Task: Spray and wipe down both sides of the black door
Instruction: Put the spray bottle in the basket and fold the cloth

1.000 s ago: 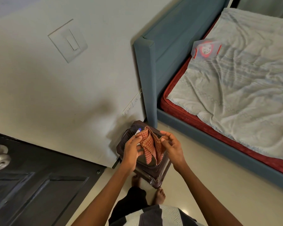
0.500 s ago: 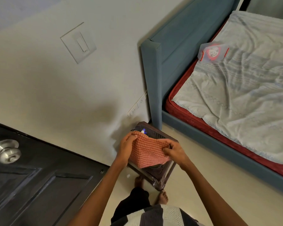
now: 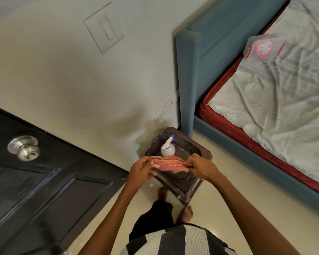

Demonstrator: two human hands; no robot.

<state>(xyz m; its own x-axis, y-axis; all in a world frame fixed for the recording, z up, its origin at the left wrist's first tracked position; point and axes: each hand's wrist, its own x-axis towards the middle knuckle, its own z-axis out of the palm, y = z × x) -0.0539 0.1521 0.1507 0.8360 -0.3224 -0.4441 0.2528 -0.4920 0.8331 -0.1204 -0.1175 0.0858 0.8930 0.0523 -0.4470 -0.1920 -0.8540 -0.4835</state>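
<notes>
2 hands (image 3: 170,169) stretch the cloth (image 3: 170,163) between them.

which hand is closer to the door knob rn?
Left. The left hand grips the cloth end on the side toward the black door, nearer the door knob. The right hand pinches the far end, toward the bed.

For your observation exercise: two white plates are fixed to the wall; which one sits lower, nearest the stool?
The small white socket plate low beside the blue bed frame, just above the brown stool; the large switch plate sits much higher.
</notes>
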